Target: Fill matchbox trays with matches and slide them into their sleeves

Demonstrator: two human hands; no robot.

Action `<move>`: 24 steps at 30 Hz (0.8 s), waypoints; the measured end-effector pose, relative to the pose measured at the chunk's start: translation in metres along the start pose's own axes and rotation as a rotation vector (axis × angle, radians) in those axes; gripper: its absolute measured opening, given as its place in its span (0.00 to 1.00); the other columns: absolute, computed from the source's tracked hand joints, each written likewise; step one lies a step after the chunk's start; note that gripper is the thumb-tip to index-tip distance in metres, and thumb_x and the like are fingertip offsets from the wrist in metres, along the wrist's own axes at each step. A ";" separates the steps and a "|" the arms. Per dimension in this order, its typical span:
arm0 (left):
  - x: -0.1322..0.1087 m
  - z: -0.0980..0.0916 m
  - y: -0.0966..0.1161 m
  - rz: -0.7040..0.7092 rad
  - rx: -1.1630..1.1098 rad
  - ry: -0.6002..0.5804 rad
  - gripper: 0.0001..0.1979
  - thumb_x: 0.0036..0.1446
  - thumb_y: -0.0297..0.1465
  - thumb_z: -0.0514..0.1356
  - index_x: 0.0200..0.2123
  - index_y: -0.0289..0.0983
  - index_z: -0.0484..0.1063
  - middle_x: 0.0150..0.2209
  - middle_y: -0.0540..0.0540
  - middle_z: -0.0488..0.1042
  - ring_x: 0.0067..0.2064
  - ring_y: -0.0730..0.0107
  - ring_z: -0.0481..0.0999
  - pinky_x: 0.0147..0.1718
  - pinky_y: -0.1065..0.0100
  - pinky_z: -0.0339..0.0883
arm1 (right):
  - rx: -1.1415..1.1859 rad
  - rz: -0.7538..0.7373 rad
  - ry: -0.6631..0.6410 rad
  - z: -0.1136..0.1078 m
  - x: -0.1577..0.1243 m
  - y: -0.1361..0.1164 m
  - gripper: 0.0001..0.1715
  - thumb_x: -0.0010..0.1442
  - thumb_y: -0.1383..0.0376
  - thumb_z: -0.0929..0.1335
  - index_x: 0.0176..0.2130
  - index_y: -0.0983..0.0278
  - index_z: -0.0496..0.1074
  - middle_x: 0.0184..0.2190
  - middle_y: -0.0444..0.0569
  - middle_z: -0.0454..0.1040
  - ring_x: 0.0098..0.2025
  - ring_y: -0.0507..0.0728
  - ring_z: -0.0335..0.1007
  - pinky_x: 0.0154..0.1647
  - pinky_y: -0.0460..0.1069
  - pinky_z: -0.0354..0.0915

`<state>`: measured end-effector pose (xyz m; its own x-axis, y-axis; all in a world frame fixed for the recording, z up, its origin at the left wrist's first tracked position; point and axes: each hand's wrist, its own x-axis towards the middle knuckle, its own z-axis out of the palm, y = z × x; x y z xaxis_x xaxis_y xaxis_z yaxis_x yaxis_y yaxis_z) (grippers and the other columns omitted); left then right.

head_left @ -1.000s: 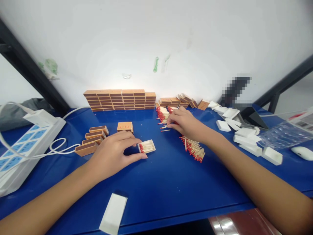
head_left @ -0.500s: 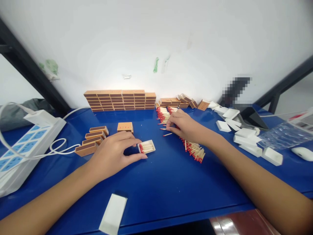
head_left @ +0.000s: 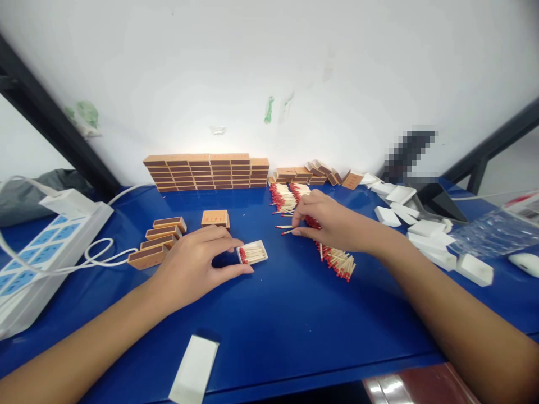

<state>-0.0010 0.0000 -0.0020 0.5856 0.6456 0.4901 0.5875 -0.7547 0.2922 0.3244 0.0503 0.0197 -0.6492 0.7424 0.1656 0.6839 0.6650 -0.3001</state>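
Observation:
A small white matchbox tray (head_left: 260,252) holds a layer of matches with red heads to the left. My left hand (head_left: 197,264) steadies it, forefinger and thumb bracketing its left end. To the right, my right hand (head_left: 332,221) pinches at the ends of two loose matches (head_left: 284,226) on the blue table. Their red heads poke out to the left of my fingertips. Behind that hand lies a heap of matches (head_left: 283,196); more matches (head_left: 339,261) spread out in front of it, partly covered by the hand.
Stacked matchboxes (head_left: 206,171) line the wall, with loose sleeves (head_left: 320,168) beside them. Several matchbox sleeves (head_left: 158,241) and one orange box (head_left: 215,218) are near my left hand. White trays (head_left: 425,227) pile up at right. A power strip (head_left: 54,247) and a white tray (head_left: 194,367) lie left and front.
My right hand has shifted slightly right and toward me, its fingertips now at the loose matches. My left hand and the tray have stayed in place.

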 end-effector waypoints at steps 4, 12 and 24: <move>0.000 -0.001 0.000 0.001 0.009 -0.001 0.16 0.60 0.42 0.73 0.45 0.38 0.84 0.37 0.47 0.80 0.40 0.62 0.82 0.42 0.64 0.76 | 0.024 -0.006 -0.013 0.002 0.001 -0.002 0.10 0.70 0.64 0.68 0.34 0.61 0.75 0.39 0.54 0.77 0.45 0.63 0.68 0.50 0.58 0.64; 0.000 0.000 -0.001 -0.004 -0.002 -0.004 0.16 0.61 0.43 0.72 0.45 0.37 0.83 0.37 0.46 0.80 0.41 0.62 0.82 0.42 0.63 0.76 | -0.004 -0.003 0.024 0.007 0.003 -0.002 0.08 0.71 0.59 0.69 0.41 0.61 0.74 0.41 0.55 0.75 0.47 0.64 0.67 0.51 0.59 0.63; 0.000 0.000 -0.002 -0.004 -0.003 -0.008 0.16 0.63 0.45 0.71 0.45 0.39 0.83 0.36 0.46 0.80 0.39 0.63 0.81 0.41 0.63 0.76 | -0.068 0.003 0.029 0.017 0.009 -0.011 0.11 0.74 0.64 0.65 0.38 0.62 0.73 0.40 0.56 0.76 0.46 0.64 0.67 0.49 0.58 0.63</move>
<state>-0.0025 0.0011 -0.0027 0.5881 0.6492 0.4824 0.5881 -0.7527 0.2961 0.3051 0.0481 0.0084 -0.6379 0.7456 0.1927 0.7074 0.6662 -0.2362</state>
